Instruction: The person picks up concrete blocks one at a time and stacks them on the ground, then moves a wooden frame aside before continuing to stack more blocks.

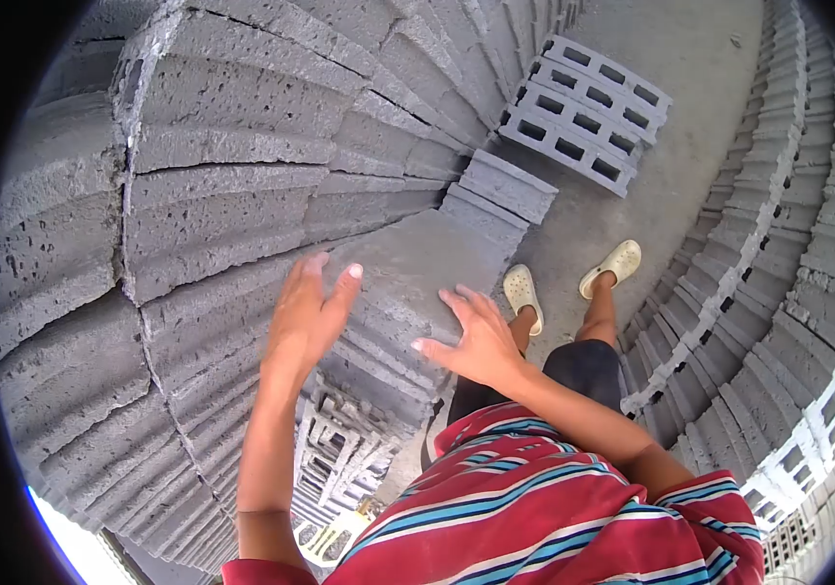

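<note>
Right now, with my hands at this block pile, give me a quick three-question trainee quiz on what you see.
1. True or false: the right hand is closed around a trowel.
2. Which footwear does the person wear? A) pale sandals B) black boots C) none
3. Fill in: the left hand is at the grey block stack with its fingers ___.

Key: 1 false, it is open and holds nothing. 2 A. 3 spread.
</note>
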Demonstrator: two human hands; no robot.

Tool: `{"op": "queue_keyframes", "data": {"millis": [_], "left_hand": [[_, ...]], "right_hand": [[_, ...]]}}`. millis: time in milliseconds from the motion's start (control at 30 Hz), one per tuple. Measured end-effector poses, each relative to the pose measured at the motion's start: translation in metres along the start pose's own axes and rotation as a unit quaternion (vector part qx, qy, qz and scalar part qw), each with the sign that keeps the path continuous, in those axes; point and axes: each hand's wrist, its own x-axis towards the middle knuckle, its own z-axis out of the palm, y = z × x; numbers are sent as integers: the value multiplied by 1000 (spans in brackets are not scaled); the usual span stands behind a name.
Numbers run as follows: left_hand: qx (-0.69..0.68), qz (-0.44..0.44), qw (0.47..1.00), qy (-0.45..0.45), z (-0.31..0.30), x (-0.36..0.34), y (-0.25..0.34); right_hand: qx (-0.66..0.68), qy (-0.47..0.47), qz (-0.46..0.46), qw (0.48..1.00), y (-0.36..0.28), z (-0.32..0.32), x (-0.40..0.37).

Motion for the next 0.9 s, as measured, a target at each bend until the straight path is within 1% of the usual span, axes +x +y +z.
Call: {"op": "queue_keyframes", "data": {"millis": [100, 200, 267, 300, 367, 400, 433, 467, 500, 533, 567, 600, 633, 700, 767, 800, 900], "left_hand": [[-73, 56, 993, 68, 23, -2, -21], [-56, 29, 994, 92, 33, -11, -25], [-66, -8, 994, 83, 34, -13, -28], [-71, -28, 994, 77, 35, -16, -29], [-37, -25, 998, 52, 28, -23, -25], [-19, -19, 999, 42, 20, -25, -19], [38, 29, 996, 80, 13, -34, -9], [22, 61, 995, 73, 1, -37, 6], [4, 90, 994, 69, -11, -38, 21], [-12, 119, 991, 68, -14, -36, 33], [-29, 150, 987, 40, -12, -26, 44], [-47, 179, 983, 11, -9, -11, 59], [-64, 208, 976, -17, -6, 6, 76], [-89, 200, 973, -77, 26, 56, 105], [-86, 141, 966, -201, 60, 113, 132], [-77, 111, 966, -219, 84, 142, 137], [-83, 41, 963, -253, 166, 218, 135]], "right_hand": [[51, -17, -2, 999, 3, -3, 1], [55, -16, 2, 998, 3, -4, 1], [44, -30, 13, 998, 2, -7, 2], [43, -34, 4, 998, 2, -7, 2], [40, -40, -15, 998, 5, -8, 4], [127, -47, 9, 991, 10, -13, 8], [213, -54, 33, 975, 15, -19, 12], [299, -64, 57, 950, 22, -24, 13], [353, -49, 104, 928, 34, -32, 19], [421, -14, 123, 899, 53, -31, 30], [426, 20, 138, 894, 73, -36, 41], [401, 62, 192, 894, 105, -32, 54], [436, 81, 257, 859, 131, -33, 68], [395, 102, 350, 843, 195, -21, 95], [350, 109, 355, 860, 251, 4, 120], [329, 118, 354, 867, 267, 5, 134], [226, 134, 418, 870, 279, 16, 154]]}}
